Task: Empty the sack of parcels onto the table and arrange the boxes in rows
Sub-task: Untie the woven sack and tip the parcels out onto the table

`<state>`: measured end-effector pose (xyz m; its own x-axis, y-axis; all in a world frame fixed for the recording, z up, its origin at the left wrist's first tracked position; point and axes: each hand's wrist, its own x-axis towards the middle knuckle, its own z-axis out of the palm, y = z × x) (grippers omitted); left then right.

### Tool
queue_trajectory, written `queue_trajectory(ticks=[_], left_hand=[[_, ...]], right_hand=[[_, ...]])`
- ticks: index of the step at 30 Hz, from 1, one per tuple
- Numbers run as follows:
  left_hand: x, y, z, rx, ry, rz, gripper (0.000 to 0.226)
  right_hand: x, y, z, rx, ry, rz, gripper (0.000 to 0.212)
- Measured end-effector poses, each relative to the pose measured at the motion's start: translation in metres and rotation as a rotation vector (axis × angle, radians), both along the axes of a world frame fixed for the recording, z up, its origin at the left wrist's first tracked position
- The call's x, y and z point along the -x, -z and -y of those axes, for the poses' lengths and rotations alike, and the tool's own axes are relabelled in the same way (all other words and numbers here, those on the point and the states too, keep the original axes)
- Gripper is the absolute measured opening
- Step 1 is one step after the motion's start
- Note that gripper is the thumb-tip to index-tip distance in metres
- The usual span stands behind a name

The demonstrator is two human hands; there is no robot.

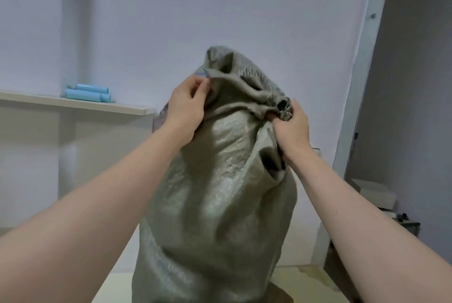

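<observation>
A large grey-green woven sack (220, 192) hangs upright in front of me, bulging and filling the middle of the view. My left hand (187, 104) pinches a fold of the sack's cloth at its upper left. My right hand (292, 121) grips the bunched corner at the upper right. Both arms reach up and forward. The sack's lower end goes out of view at the bottom, over the pale table (115, 285). A brown cardboard edge (281, 294) shows by the sack's lower right. No parcels can be made out clearly.
A wall shelf (80, 104) at the left carries light blue tubes (86, 92). Pale boxes and small items (376, 195) sit at the right near a door frame (359, 82). A white wall stands behind.
</observation>
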<state>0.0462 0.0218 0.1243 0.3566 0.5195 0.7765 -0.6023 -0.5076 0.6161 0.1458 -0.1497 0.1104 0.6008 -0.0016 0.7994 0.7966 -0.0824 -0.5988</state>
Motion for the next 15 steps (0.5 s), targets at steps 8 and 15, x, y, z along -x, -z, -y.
queue_trajectory(ticks=[8, 15], left_hand=[[0.003, -0.001, 0.002, -0.011, -0.008, 0.024, 0.021], [0.030, 0.038, -0.006, -0.374, -0.191, -0.859, 0.111]], right_hand=[[0.000, 0.019, -0.005, -0.209, -0.030, -0.007, 0.028], [-0.012, 0.037, 0.007, 0.145, 0.017, -0.240, 0.021]])
